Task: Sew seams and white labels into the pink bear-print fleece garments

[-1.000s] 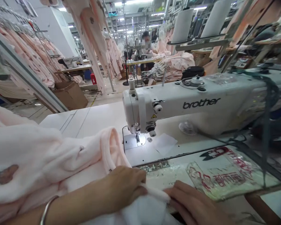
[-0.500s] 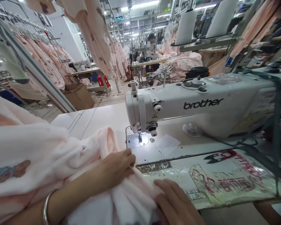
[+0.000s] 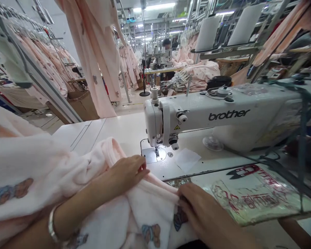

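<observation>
A soft pale-pink fleece garment [image 3: 41,166] with small bear prints lies heaped across the white sewing table [image 3: 114,128] in front of me. My left hand [image 3: 126,171] rests on a fold of it, fingers pressed together on the cloth just left of the needle plate [image 3: 151,155]. My right hand [image 3: 197,207] pinches the garment's near edge beside a bear print. The white Brother sewing machine [image 3: 223,114] stands right behind, its needle [image 3: 157,150] a short way beyond my left fingertips.
A small white cloth patch [image 3: 186,159] lies on the machine bed. A printed plastic bag [image 3: 254,197] covers the table's right front. Pink garments hang on racks [image 3: 98,62] at left and behind. Another person sits at a far machine [image 3: 167,45]. Cardboard boxes [image 3: 80,103] stand on the floor.
Both hands have moved forward toward the needle plate, drawing the garment up onto the machine bed. Bear prints on the near fold have come into sight.
</observation>
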